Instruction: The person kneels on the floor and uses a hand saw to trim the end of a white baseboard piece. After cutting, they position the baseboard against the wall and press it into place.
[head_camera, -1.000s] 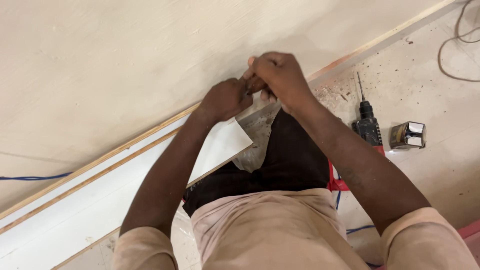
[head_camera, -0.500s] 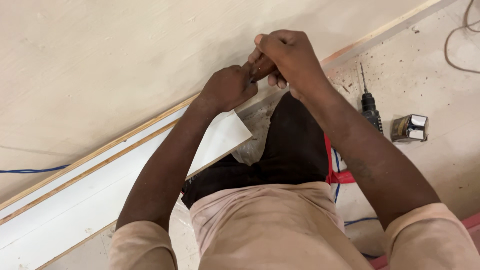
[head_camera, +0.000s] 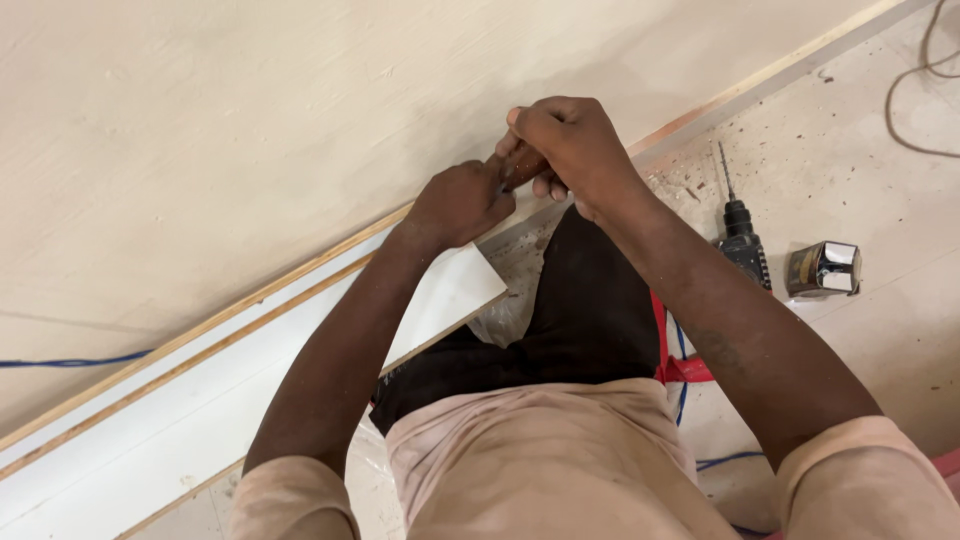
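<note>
Both hands meet at the wall's foot: the left hand (head_camera: 462, 200) is curled into a fist, and the right hand (head_camera: 565, 145), at its two o'clock, closes around something small and hidden. A white board (head_camera: 200, 400) lies at seven o'clock under the left forearm; a drill (head_camera: 742, 240) lies at four o'clock, well apart.

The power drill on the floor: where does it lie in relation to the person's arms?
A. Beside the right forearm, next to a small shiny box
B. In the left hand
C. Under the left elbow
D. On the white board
A: the power drill lies on the dusty floor just outside the right forearm, with the small shiny box beside it.
</note>
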